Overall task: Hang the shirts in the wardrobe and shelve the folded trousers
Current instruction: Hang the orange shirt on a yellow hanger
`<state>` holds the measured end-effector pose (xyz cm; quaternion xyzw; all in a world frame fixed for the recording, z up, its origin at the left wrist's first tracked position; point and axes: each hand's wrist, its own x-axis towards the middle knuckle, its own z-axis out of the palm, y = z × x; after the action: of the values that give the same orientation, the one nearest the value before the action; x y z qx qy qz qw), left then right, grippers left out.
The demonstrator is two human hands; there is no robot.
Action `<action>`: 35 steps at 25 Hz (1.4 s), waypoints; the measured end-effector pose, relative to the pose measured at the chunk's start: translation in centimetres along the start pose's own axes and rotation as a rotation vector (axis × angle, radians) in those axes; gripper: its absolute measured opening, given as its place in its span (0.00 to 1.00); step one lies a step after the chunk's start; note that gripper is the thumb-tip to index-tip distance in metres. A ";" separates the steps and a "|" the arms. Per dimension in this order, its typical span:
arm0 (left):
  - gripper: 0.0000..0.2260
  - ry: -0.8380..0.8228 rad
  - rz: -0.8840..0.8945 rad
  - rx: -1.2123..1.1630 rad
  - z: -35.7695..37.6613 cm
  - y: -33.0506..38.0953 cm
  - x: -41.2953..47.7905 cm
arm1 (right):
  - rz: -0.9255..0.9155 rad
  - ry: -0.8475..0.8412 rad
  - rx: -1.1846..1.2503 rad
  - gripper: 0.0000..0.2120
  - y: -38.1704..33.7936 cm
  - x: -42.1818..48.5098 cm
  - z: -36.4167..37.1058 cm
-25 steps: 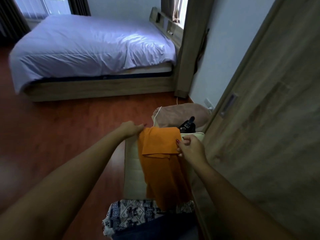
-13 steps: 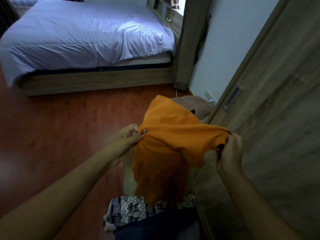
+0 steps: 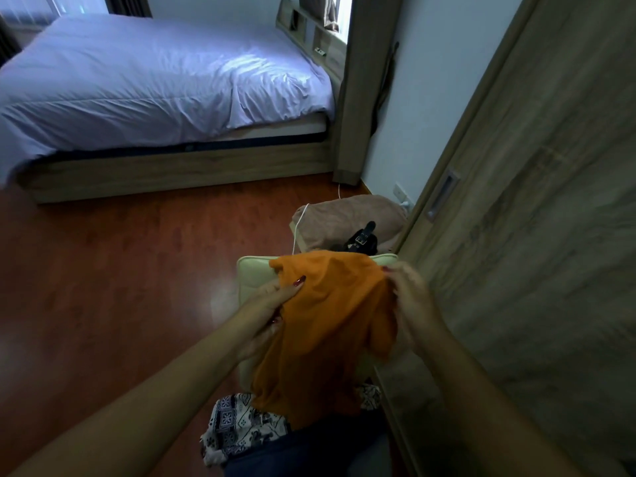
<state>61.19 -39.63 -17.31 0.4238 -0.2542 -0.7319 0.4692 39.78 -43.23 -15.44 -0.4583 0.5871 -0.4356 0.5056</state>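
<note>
An orange garment (image 3: 327,325) hangs between my two hands above a cream cushioned seat (image 3: 254,273). My left hand (image 3: 272,304) grips its left edge, thumb on top of the cloth. My right hand (image 3: 409,301) holds the bunched right side near the wardrobe door (image 3: 537,270). The cloth's lower end drapes down over a black-and-white patterned fabric (image 3: 241,425) and dark blue cloth (image 3: 309,452) at the bottom. The wooden wardrobe door on the right looks closed, with a recessed handle (image 3: 444,194).
A bed (image 3: 155,84) with a pale duvet stands at the back on a red-brown wooden floor (image 3: 120,270). A brownish cushion (image 3: 347,218) with a black strapped item (image 3: 361,241) and a white cable (image 3: 299,222) lies beyond the seat. A wall socket (image 3: 401,196) sits low.
The orange garment, spread wide and raised half a second ago, is lower and gathered in. Both hands have moved closer together and shifted their hold on the cloth.
</note>
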 end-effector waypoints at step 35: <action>0.19 -0.770 0.963 1.475 55.4 -17.6 -21.6 | -0.629 0.909 -0.140 0.13 -10.2 -53.8 -55.9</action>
<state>9.66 -13.94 5.70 0.1930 -0.9340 -0.2058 0.2191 -11.04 10.09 11.12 -0.4099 0.6087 -0.6792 0.0153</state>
